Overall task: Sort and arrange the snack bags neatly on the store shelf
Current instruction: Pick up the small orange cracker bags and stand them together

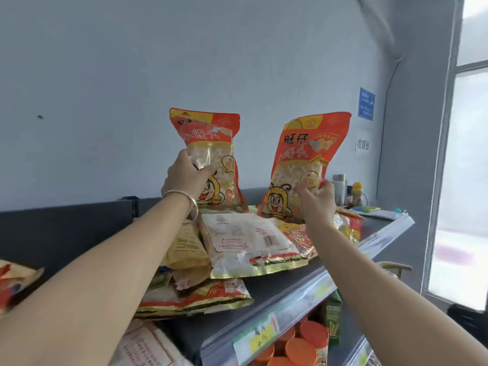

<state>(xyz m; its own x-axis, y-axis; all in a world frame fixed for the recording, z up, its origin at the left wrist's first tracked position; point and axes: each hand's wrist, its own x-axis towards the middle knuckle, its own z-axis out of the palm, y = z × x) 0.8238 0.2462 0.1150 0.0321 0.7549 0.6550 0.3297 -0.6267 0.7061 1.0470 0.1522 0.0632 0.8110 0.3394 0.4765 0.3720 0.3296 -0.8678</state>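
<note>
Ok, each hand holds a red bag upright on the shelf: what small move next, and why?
Probably slide the right bag toward the left bag: they match, both upright, gripped by the right hand and left hand, yet a gap separates them.

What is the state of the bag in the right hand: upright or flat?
Upright, slightly tilted. The red bag stands tall with its top edge up, and the right hand grips its lower part.

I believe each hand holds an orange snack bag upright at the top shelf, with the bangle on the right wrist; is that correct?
Not quite: the head view shows the bangle at the left hand's wrist, not the right. The rest holds.
</note>
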